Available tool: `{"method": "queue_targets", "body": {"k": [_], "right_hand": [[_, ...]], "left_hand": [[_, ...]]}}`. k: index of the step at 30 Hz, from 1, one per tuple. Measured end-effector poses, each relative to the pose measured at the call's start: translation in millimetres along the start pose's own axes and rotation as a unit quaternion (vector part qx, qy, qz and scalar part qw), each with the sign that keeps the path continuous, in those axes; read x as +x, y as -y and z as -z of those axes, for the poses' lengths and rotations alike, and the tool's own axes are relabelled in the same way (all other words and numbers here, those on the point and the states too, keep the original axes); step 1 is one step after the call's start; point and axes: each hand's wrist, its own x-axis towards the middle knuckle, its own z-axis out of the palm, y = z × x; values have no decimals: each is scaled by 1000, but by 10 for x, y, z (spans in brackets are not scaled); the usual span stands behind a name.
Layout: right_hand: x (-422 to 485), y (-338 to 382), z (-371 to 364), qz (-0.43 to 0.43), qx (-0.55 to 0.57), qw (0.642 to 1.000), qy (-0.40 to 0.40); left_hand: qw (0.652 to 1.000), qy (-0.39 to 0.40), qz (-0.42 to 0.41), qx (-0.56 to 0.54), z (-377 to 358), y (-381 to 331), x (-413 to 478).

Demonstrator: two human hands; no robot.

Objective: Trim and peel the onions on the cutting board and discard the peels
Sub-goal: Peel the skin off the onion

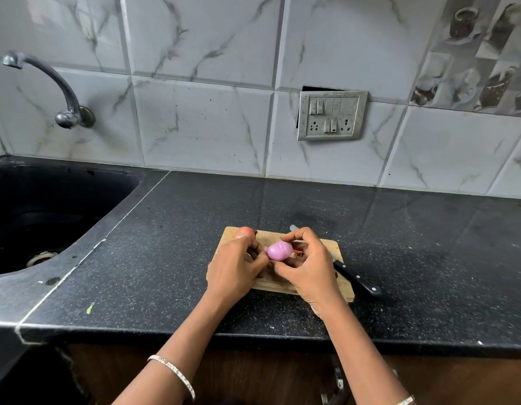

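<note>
A peeled pink onion [279, 251] is held just above the wooden cutting board [326, 247], between both hands. My right hand [307, 266] curls its fingers and thumb round the onion's right side. My left hand [235, 268] pinches at the onion's left end, where a bit of skin seems to hang. An unpeeled brownish onion [245, 232] lies on the board's far left corner, behind my left hand. A black-handled knife [357, 280] lies along the board's right edge, its blade mostly hidden by my right hand. Small reddish peel scraps [297, 252] show on the board.
The board sits on a black speckled counter [165, 258]. A dark sink [42, 217] with a curved tap [48, 83] lies to the left. A switch and socket plate [331, 115] is on the tiled wall behind.
</note>
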Motion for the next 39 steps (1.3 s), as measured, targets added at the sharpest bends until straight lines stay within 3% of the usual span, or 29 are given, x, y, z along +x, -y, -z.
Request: {"method": "queue_targets", "body": {"k": [12,19,21,25,30,35,39], "right_hand": [[18,-21,21,-50,56,997,5],[-5,-17,54,-75,117,990,12],[-5,-16,58,-86,131,988,7],[4,9,51,-123,187,975,-8],[24,87,70,-177,332,926,-15],[36,140,65,-188,364,912,-20],[28,142,66,-184,334,924,-3]], "left_hand": [[995,-4,-94,17,-73,27,-13],[998,-38,-41,5,-45,61,40],[997,-36,-60,14,-47,63,40],[996,-46,-80,-9,-66,85,40],[992,-47,-110,-24,-98,119,26],[991,-31,-120,-48,-102,128,35],[982,-2,-177,-61,-99,137,25]]}}
